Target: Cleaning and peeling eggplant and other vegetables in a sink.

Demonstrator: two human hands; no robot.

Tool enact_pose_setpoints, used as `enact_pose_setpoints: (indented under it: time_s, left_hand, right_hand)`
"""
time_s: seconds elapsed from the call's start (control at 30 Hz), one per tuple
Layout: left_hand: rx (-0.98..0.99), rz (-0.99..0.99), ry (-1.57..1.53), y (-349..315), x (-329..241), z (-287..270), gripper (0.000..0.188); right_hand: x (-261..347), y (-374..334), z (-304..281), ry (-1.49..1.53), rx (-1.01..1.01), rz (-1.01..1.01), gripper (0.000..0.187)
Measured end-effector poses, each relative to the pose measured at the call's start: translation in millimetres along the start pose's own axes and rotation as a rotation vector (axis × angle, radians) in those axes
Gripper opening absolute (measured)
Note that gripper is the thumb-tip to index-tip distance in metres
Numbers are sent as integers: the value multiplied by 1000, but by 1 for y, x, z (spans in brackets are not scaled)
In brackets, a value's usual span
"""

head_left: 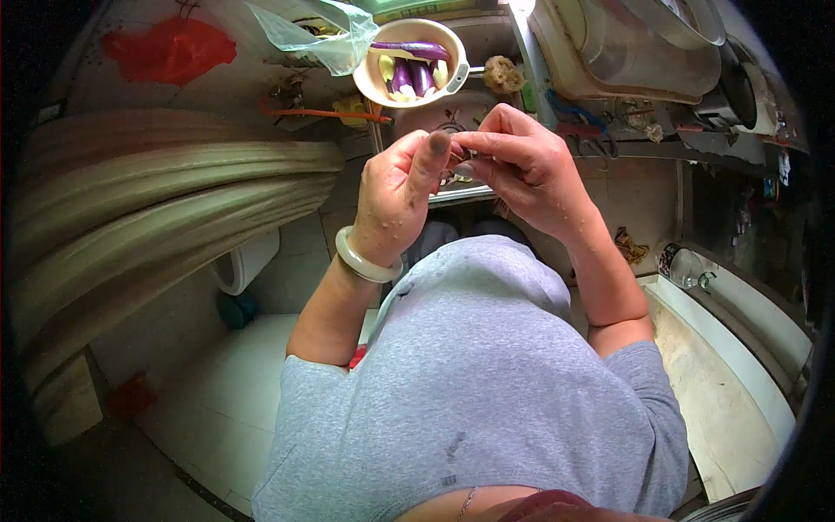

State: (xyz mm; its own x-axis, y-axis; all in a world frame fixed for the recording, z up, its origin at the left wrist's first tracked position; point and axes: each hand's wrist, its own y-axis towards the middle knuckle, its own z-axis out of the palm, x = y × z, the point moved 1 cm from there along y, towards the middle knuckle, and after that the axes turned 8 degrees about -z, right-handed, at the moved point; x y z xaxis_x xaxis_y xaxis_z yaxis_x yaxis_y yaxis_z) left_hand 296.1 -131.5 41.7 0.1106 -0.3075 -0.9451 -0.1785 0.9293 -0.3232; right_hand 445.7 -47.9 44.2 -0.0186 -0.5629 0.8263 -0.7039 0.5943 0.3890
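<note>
Above the metal sink (461,196), my two hands meet at the fingertips. My left hand (391,196), with a pale bangle at its wrist, is closed, its thumb pointing up. My right hand (529,170) pinches with thumb and fingers right beside the left thumb. Something small and brownish-red shows between the fingers, too hidden to name. Just beyond the hands stands a cream bowl (362,80) with a handle on its right side. Purple eggplants (414,50) and several pale pieces lie in it.
A clear plastic bag (341,45) overhangs the bowl's left. Right of the bowl sits a tan scrubber (503,76). An orange-handled tool (322,113) lies left of the sink. Large clear tubs (600,61) are stacked at right, a glass jar (685,268) stands nearer, and a ribbed curtain (191,174) hangs left.
</note>
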Motion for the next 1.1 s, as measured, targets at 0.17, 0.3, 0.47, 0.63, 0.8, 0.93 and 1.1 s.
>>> enact_pose_setpoints:
  time_s: [0.17, 0.3, 0.47, 0.63, 0.8, 0.93, 1.1]
  left_hand:
    - [-11, -6, -49, -7, -6, 9, 41]
    - [1, 126, -4, -23, -26, 17, 35]
    - [200, 830, 52, -61, -59, 19, 17]
    - [440, 975, -244, -87, -92, 40, 32]
    - [428, 1041, -235, -82, -92, 44, 36]
    - [440, 1144, -232, -77, -87, 46, 28]
    - [346, 984, -185, -62, -75, 33, 36]
  right_hand:
    - [9, 0, -2, 3, -101, -84, 22]
    - [37, -2, -10, 147, -170, -74, 21]
    - [106, -6, -24, 169, -166, -276, 24]
    - [134, -4, -48, 479, 82, -637, 17]
    - [125, -10, -38, 561, 22, -773, 12]
    - [126, -4, -50, 539, 99, -724, 17]
    - [127, -3, -25, 308, -227, -285, 14]
